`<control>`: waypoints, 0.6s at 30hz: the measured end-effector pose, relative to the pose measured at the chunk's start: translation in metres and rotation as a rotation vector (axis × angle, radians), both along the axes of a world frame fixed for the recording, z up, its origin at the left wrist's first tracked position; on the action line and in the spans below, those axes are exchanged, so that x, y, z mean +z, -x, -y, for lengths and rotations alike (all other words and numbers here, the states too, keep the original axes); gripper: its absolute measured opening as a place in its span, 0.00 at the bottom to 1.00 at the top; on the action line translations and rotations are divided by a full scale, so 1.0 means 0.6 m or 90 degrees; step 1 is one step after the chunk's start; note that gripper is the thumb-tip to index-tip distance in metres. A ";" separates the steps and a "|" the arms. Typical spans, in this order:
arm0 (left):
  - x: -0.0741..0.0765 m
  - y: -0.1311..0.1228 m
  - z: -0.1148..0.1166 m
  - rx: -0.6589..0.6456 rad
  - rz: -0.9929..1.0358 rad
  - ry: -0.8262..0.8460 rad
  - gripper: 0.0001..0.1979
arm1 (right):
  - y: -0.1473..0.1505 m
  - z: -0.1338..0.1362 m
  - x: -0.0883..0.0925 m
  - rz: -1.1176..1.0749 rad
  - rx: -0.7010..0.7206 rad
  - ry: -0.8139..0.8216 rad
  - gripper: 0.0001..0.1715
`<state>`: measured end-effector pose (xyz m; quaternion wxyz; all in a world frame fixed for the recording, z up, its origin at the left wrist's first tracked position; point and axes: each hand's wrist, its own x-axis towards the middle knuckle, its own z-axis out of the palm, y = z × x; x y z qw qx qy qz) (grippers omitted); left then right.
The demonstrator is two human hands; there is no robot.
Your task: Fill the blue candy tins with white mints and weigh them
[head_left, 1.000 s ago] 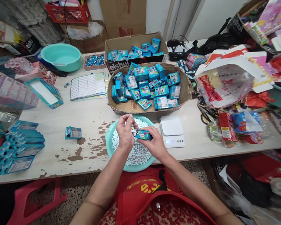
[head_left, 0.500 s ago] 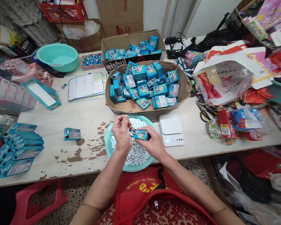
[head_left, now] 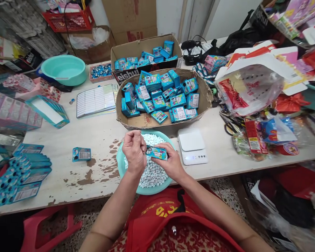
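Observation:
Over a turquoise basin (head_left: 120, 164) of pale blue-white candies (head_left: 153, 175), my right hand (head_left: 172, 161) holds a small blue candy box (head_left: 156, 153) tilted, its end pointing left. Candies show at the box's left opening. My left hand (head_left: 134, 150) is closed just left of that opening, fingers curled; whatever it may hold is hidden. Behind the basin, a cardboard tray (head_left: 147, 122) holds several blue boxes. To the right of the basin sits a white scale (head_left: 191, 141). One blue box (head_left: 81, 154) lies alone on the table at left.
Stacked blue cartons (head_left: 28, 175) stand at the left edge. Farther back are label sheets (head_left: 96, 101), another turquoise basin (head_left: 64, 68) and a second box of blue packs (head_left: 120, 75). Bags, scissors and wrappers crowd the right side around a clear bag (head_left: 254, 87). A pink stool (head_left: 34, 231) is below.
My left hand has drawn slightly left, off the box's opening, and its fingers are more curled. The box in my right hand shows its opening more. The camera view has shifted slightly.

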<state>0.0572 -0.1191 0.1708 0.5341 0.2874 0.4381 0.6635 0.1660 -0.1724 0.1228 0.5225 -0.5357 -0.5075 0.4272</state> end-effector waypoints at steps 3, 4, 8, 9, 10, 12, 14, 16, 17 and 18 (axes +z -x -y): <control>-0.015 -0.002 -0.002 0.017 -0.019 0.014 0.17 | 0.000 -0.002 -0.002 0.016 0.008 0.000 0.20; -0.021 -0.003 -0.002 0.018 -0.029 0.015 0.16 | 0.000 -0.002 -0.003 0.024 0.009 -0.001 0.20; -0.039 -0.005 0.005 0.001 -0.114 0.003 0.14 | 0.002 -0.002 -0.010 0.054 0.017 0.003 0.20; -0.041 -0.006 0.006 0.000 -0.136 0.000 0.13 | 0.003 -0.002 -0.012 0.060 0.018 0.003 0.20; -0.042 -0.008 0.007 -0.002 -0.156 -0.003 0.13 | 0.005 -0.003 -0.014 0.063 0.018 0.003 0.20; -0.041 -0.012 0.006 -0.013 -0.181 -0.007 0.13 | 0.007 -0.007 -0.017 0.065 0.017 0.002 0.21; -0.040 -0.012 0.001 -0.025 -0.175 -0.008 0.14 | 0.003 -0.011 -0.016 0.057 0.023 0.012 0.21; -0.044 -0.001 -0.004 -0.014 -0.150 0.003 0.14 | -0.012 -0.012 -0.011 0.028 0.038 0.030 0.20; -0.049 0.009 -0.004 -0.007 -0.154 0.016 0.13 | -0.024 -0.011 -0.007 0.005 0.048 0.039 0.20; -0.056 0.022 -0.003 -0.021 -0.188 0.035 0.13 | -0.039 -0.008 -0.003 -0.022 0.056 0.045 0.20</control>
